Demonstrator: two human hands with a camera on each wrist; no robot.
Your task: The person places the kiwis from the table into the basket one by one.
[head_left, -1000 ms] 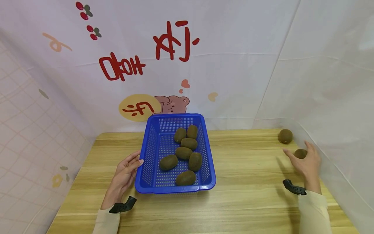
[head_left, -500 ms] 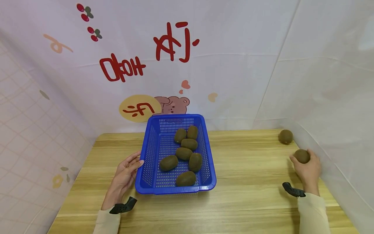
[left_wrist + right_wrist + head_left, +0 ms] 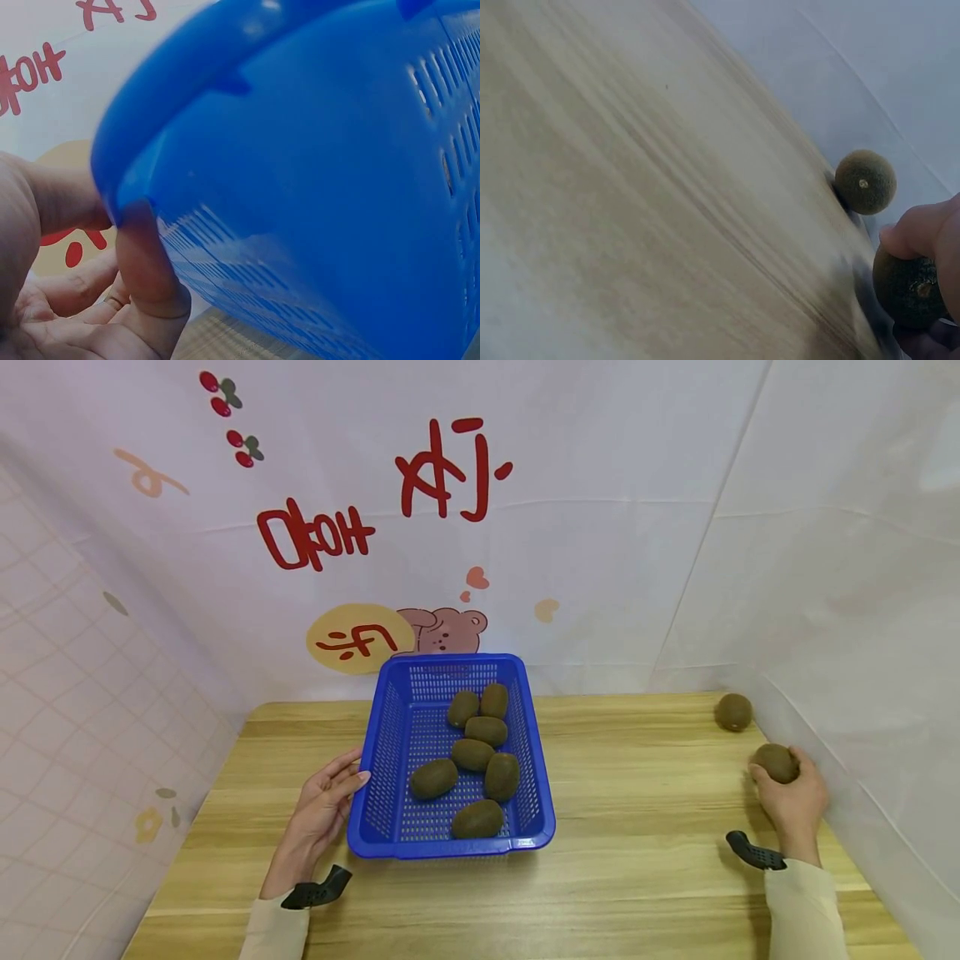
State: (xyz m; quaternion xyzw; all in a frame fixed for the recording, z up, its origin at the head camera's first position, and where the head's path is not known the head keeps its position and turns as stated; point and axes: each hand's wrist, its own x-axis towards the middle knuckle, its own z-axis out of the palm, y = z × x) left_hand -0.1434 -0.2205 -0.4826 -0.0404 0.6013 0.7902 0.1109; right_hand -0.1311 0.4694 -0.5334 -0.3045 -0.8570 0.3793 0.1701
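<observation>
My left hand (image 3: pixel 324 810) grips the left rim of a blue plastic basket (image 3: pixel 375 852), thumb on the rim and fingers below it. The left wrist view shows a finger (image 3: pixel 146 262) bent up against the rim's underside. Several brown kiwis (image 3: pixel 433 778) lie in the basket, mostly toward its right side. Over at the table's right edge, my right hand (image 3: pixel 793 806) holds another kiwi (image 3: pixel 776 763) between thumb and fingers. In the right wrist view the thumb presses on this kiwi (image 3: pixel 904 289), and part of it is hidden by the hand.
A loose kiwi (image 3: pixel 733 712) sits at the back right corner of the wooden table (image 3: pixel 630 793), just beyond my right hand. White cloth (image 3: pixel 600 568) with red lettering hangs behind the table, and more cloth borders both sides.
My right hand has closed its thumb and fingers around the nearer kiwi at the right edge, having been spread around it before. The left hand and basket stay in place.
</observation>
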